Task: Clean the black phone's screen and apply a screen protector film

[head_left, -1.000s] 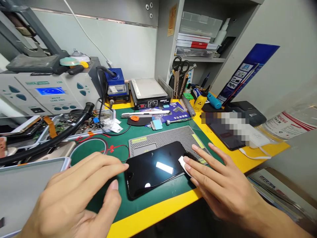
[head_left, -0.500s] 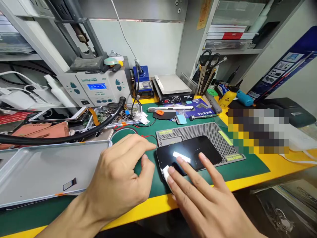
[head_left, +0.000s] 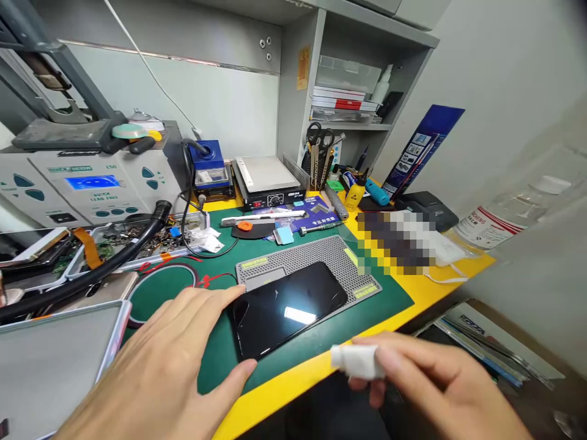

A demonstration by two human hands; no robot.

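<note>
A black phone (head_left: pixel 287 308) lies screen up on the green mat (head_left: pixel 367 305), half on a grey perforated pad (head_left: pixel 316 253). My left hand (head_left: pixel 169 366) rests flat on the mat with fingers spread, its fingertips touching the phone's left edge. My right hand (head_left: pixel 426 385) is off the phone, in front of the yellow table edge (head_left: pixel 298 382), and pinches a small white folded wipe (head_left: pixel 358 360) between thumb and fingers.
A grey metal tray (head_left: pixel 50 354) sits at the left. Behind stand a rework station (head_left: pixel 92 177), a black hose (head_left: pixel 105 260), a heating plate (head_left: pixel 268 177), tools in a holder (head_left: pixel 321 153) and a shelf (head_left: pixel 353 91). Papers (head_left: pixel 481 342) lie low right.
My right hand has lifted the white wipe off the phone's screen and drawn it back over the table edge. My left hand stays at the phone's left edge. The camera view swung.
</note>
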